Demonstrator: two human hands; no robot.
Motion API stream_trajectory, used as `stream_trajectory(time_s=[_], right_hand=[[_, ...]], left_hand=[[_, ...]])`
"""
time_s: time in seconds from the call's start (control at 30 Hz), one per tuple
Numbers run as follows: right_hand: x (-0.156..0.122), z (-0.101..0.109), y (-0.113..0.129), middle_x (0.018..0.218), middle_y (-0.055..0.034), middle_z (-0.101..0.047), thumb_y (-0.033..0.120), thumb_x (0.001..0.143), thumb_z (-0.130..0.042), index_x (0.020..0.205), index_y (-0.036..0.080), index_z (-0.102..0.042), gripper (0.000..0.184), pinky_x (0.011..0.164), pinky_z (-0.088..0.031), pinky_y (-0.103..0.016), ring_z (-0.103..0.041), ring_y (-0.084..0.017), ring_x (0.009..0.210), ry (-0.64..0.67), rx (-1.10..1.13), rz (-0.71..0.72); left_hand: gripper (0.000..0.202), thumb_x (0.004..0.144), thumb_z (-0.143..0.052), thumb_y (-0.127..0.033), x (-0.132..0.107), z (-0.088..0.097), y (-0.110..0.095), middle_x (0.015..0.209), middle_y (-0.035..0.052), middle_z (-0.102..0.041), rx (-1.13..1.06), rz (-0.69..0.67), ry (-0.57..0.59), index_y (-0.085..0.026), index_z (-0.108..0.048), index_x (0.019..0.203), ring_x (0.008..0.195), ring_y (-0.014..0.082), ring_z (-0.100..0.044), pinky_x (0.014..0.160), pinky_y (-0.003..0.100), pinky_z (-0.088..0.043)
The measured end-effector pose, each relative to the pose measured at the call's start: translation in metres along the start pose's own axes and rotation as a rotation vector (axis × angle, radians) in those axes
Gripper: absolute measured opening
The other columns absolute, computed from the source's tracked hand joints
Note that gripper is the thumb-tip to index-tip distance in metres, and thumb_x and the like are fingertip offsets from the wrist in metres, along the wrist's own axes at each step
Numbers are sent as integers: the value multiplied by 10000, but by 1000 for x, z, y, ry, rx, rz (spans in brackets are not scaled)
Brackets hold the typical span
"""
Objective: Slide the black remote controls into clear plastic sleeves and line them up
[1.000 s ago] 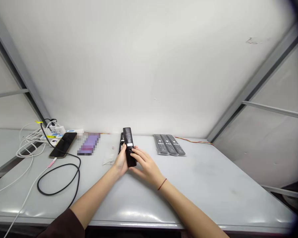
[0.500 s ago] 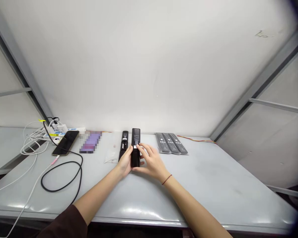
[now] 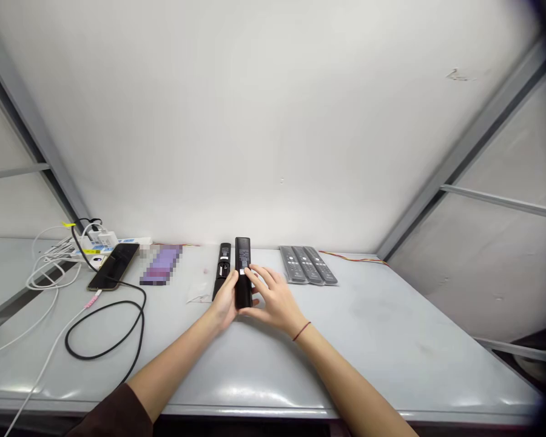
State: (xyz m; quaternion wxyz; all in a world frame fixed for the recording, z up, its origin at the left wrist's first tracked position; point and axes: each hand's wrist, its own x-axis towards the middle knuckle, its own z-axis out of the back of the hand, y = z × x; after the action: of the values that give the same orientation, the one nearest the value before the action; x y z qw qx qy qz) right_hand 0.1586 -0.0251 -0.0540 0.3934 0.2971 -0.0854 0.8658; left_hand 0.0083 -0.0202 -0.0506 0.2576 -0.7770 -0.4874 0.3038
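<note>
Both hands hold a black remote control (image 3: 242, 267), its back side up with a white label showing. My left hand (image 3: 224, 300) grips its near end from the left. My right hand (image 3: 273, 297) wraps it from the right, fingers curled over the lower part. A second black remote (image 3: 222, 270) lies on the grey table (image 3: 373, 340) just left of the held one. Three grey remotes (image 3: 307, 265) lie side by side to the right, near the wall.
At the left stand a power strip with chargers (image 3: 97, 243), white cables (image 3: 50, 267), a dark phone (image 3: 113, 266) on a looped black cable (image 3: 104, 328), and a blurred purple item (image 3: 161, 264). A small clear bag (image 3: 199, 292) lies left of the hands. Red-yellow wires (image 3: 355, 259) run along the wall.
The held remote has swung from tilted left to pointing straight away, and shifted right, uncovering the second black remote beside it. Both hands keep their grip.
</note>
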Motion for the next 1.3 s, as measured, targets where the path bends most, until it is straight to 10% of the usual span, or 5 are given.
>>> stream_trajectory(time_s=[0.33, 0.5, 0.7, 0.93, 1.3], right_hand=[[0, -5, 13, 1161, -109, -588, 348, 890, -478, 1419, 261, -307, 563, 842, -466, -410, -587, -245, 964, 160, 655, -313], [3, 0, 11, 691, -7, -600, 375, 851, -542, 1333, 217, -431, 519, 630, -468, -323, -552, -154, 595, 178, 1239, -571], [4, 5, 4, 606, 40, -538, 277, 708, -712, 1226, 217, -513, 558, 611, -426, -266, -513, -115, 583, -16, 1760, -780], [6, 3, -12, 584, 22, -534, 390, 720, -697, 937, 181, -654, 304, 583, -436, -257, -497, -119, 575, -242, 1934, -1013], [6, 2, -17, 630, 4, -587, 347, 695, -665, 926, 200, -598, 282, 597, -461, -270, -551, -137, 604, -248, 1940, -1077]], left_hand=[[391, 721, -686, -124, 2, -2, -4, 826, -21, -604, -154, -240, -103, -244, -566, 1073, 763, 97, -600, 692, 197, -480], [246, 764, -640, -171, 8, 6, -20, 877, 14, -641, -305, -253, -200, -217, -567, 994, 805, 148, -644, 699, 262, -515], [204, 729, -679, -160, 9, 8, -20, 862, -2, -640, -306, -328, -216, -207, -540, 870, 858, 145, -646, 751, 262, -514], [404, 697, -733, -266, 2, 2, 6, 1093, 6, -587, 53, -476, -81, -259, -527, 1045, 1090, 169, -548, 942, 389, -465], [564, 724, -715, -287, -7, -2, 16, 1298, 84, -526, 259, -557, -3, -263, -506, 1247, 1258, 239, -435, 971, 347, -451]])
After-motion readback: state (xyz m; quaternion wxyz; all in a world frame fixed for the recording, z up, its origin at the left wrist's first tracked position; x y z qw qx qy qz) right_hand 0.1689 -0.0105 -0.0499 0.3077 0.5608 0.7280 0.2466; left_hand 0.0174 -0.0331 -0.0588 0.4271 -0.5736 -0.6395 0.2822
